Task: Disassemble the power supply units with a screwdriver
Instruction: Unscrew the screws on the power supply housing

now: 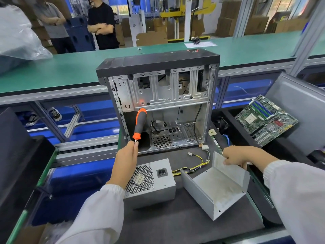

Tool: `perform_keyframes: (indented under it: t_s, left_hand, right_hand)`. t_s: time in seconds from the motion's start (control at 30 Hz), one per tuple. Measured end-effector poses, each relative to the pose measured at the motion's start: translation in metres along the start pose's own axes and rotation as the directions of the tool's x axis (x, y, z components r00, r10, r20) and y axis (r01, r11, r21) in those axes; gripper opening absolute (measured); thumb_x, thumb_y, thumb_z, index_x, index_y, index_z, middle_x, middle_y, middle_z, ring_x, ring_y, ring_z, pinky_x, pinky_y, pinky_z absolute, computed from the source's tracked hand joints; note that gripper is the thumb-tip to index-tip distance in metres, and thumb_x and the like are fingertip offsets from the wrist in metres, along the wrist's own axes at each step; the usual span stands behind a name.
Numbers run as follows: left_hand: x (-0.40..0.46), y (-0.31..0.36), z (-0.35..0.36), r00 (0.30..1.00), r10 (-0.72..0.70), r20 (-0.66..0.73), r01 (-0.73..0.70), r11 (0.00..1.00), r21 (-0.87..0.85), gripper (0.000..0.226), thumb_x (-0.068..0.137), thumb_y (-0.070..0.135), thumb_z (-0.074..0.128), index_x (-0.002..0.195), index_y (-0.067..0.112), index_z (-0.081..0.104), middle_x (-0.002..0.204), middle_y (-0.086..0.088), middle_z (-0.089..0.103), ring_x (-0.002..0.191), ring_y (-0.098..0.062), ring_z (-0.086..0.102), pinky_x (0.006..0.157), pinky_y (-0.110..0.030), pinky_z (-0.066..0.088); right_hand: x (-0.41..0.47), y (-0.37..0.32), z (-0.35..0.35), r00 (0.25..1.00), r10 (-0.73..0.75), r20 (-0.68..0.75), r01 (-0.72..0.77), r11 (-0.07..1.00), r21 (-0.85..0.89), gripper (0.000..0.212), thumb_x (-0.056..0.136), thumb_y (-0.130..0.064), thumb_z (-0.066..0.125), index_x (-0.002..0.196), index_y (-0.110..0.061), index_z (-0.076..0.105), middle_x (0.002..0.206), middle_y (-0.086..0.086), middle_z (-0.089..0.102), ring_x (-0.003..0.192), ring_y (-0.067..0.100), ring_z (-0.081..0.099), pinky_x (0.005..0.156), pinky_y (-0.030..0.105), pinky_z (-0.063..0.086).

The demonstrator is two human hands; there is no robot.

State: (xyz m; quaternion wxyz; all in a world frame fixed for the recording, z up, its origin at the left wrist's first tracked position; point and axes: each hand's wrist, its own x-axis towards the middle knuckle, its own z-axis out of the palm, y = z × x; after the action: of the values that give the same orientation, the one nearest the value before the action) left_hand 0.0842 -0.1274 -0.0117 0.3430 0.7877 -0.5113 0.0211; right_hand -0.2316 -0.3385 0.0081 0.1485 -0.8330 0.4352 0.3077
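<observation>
The left hand (127, 155) is clamped round the shaft end of a screwdriver (139, 125), handle pointing up and away — an inverted grip, with the tip buried in the fist. The right hand (234, 156) pinches the top edge of a bent metal cover (216, 184), thumb in front and fingers behind; the cover stands apart from the supply (151, 180), which sits just below the left wrist. The two hands are well apart. A bundle of wires (193, 167) trails from the supply towards the space between the hands, passing beside the cover's near corner. Beyond both hands an open case (158, 103) stands upright.

Risks, as I judge them: the cover is thin sheet held by one edge only, so it could swing or slip and its raw edge could cut the fingers. Dragging it sideways could snag the wires and tug the supply. The screwdriver, held by the shaft, must be turned round before use — it could drop into the case or onto the supply during that.
</observation>
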Motion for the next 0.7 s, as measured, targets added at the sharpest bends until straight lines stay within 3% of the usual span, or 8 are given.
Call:
perform_keyframes:
  t_s: [0.13,0.23,0.33,0.47,0.57,0.63,0.7]
  left_hand:
    - [0.0,0.001,0.0,1.0,-0.007,0.01,0.007,1.0,0.018,0.029,0.103,0.026,0.039,0.077,0.014,0.044,0.059,-0.006,0.05,0.049,-0.023,0.046,0.043,-0.026,0.031]
    - [0.0,0.001,-0.001,1.0,-0.012,0.014,0.012,1.0,0.018,0.029,0.103,0.026,0.039,0.077,0.014,0.044,0.059,-0.006,0.05,0.048,-0.021,0.045,0.042,-0.023,0.03]
    - [0.0,0.002,-0.001,1.0,-0.02,0.013,0.02,1.0,0.009,0.029,0.103,0.026,0.039,0.077,0.015,0.043,0.058,-0.004,0.049,0.046,-0.018,0.041,0.042,-0.022,0.027]
    - [0.0,0.004,-0.002,0.999,-0.038,0.022,0.037,0.999,0.028,0.027,0.103,0.025,0.04,0.079,0.014,0.044,0.06,-0.004,0.05,0.049,-0.019,0.045,0.043,-0.019,0.028]
    - [-0.001,0.007,-0.003,0.999,-0.04,0.025,0.039,0.998,0.041,0.027,0.103,0.024,0.041,0.078,0.015,0.041,0.057,0.003,0.043,0.046,-0.012,0.038,0.041,-0.018,0.028]
    - [0.0,0.009,-0.003,0.998,-0.05,0.031,0.049,0.998,0.035,0.026,0.103,0.023,0.041,0.078,0.015,0.041,0.056,0.006,0.04,0.046,-0.01,0.036,0.044,-0.016,0.036]
    - [0.0,0.008,-0.003,0.997,-0.063,0.034,0.062,0.997,0.037,0.027,0.103,0.024,0.04,0.078,0.015,0.041,0.057,0.006,0.04,0.046,-0.011,0.036,0.044,-0.016,0.035]
  right_hand:
    - [0.004,0.0,-0.005,0.999,0.02,-0.042,-0.019,0.999,0.031,0.029,0.097,-0.019,0.047,0.071,-0.014,0.037,0.074,0.004,0.044,0.054,0.02,0.053,0.059,0.037,0.054]
    - [0.01,0.0,-0.004,0.999,0.023,-0.037,-0.023,1.0,0.007,0.027,0.095,-0.019,0.048,0.07,-0.013,0.039,0.073,0.007,0.046,0.063,0.027,0.055,0.072,0.045,0.054]
    - [0.017,-0.001,0.001,0.999,0.029,-0.023,-0.03,0.999,-0.014,0.029,0.095,-0.019,0.048,0.068,-0.011,0.04,0.076,0.009,0.046,0.069,0.03,0.057,0.075,0.048,0.055]
    - [0.025,-0.006,-0.002,0.995,0.055,-0.081,-0.053,0.998,0.024,0.034,0.097,-0.018,0.047,0.066,-0.013,0.034,0.069,0.005,0.039,0.061,0.025,0.051,0.072,0.041,0.052]
    - [0.028,-0.012,-0.006,0.978,0.097,-0.186,-0.09,0.995,0.045,0.035,0.099,-0.017,0.044,0.066,-0.015,0.032,0.07,0.001,0.039,0.059,0.015,0.041,0.058,0.029,0.04]
    - [0.03,-0.015,-0.006,0.962,0.126,-0.243,-0.114,0.992,0.062,0.034,0.099,-0.015,0.043,0.067,-0.015,0.032,0.074,0.003,0.042,0.068,0.019,0.046,0.06,0.028,0.038]
    - [0.032,-0.016,-0.003,0.945,0.155,-0.289,-0.144,0.988,0.06,0.032,0.099,-0.014,0.042,0.069,-0.014,0.034,0.072,0.002,0.042,0.069,0.021,0.047,0.066,0.028,0.04]
